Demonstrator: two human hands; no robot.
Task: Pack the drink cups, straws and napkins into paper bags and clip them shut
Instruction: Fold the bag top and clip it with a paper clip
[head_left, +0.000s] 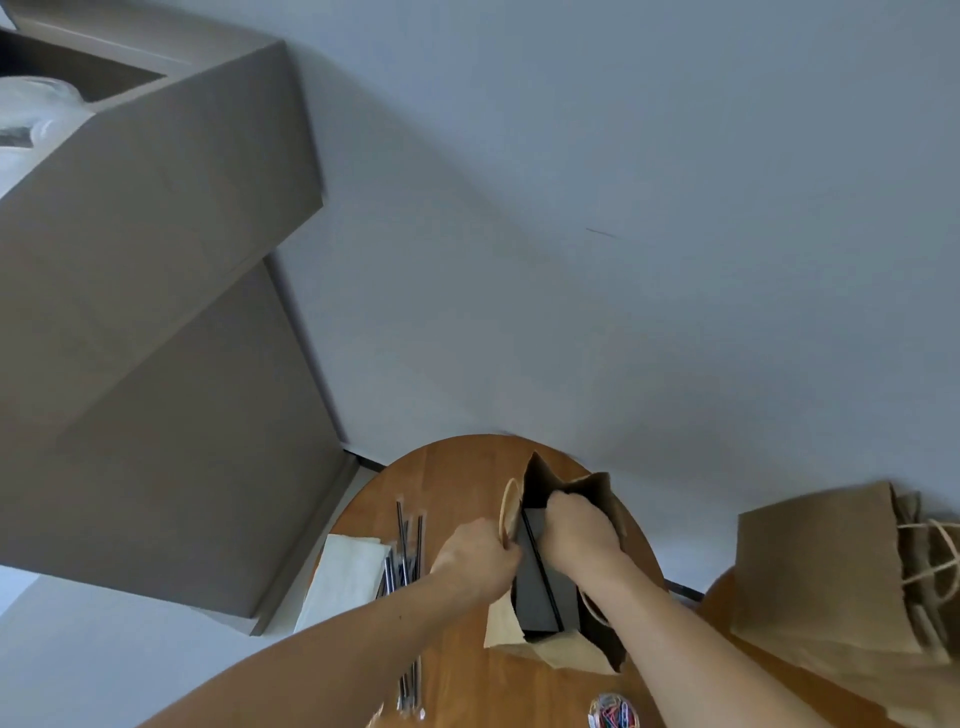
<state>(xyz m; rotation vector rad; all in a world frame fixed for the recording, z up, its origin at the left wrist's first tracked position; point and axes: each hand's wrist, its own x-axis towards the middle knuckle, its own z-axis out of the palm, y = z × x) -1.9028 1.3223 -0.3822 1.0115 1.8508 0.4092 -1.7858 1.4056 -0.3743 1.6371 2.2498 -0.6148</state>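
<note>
- A brown kraft paper bag (524, 642) stands open on the near half of the round table (457, 467); its paper is creased and matt, its mouth pulled into a long, narrow opening
- The left hand (480, 558) has its fingers curled round the bag's twisted-paper handle (506, 506), a pale loop that rises from the left rim
- The right hand (576, 535) is clenched on the crumpled far-right rim of the bag, knuckles up, the paper bunched under its fingers
- Inside the bag lies a flat-sided black shape (532, 597); what it is cannot be told; a thin black straw (540, 571) runs slantwise across it
- Left of the bag, on the table's smooth, reddish wood, lie more straws (408, 540), thin and dark in clear glossy wrappers, roughly parallel
- Just beside them, at the table's left edge, sits a flat white stack of napkins (348, 577), rectangular
- Near the front edge, coloured paper clips (613, 711) lie heaped in a small round clear container
- To the right, apart from the table, spare bags (831, 571) of the same brown paper lie flat in a pile, cord handles showing
- A grey matt cabinet (156, 312) stands at the left against a plain pale wall (623, 208)
</note>
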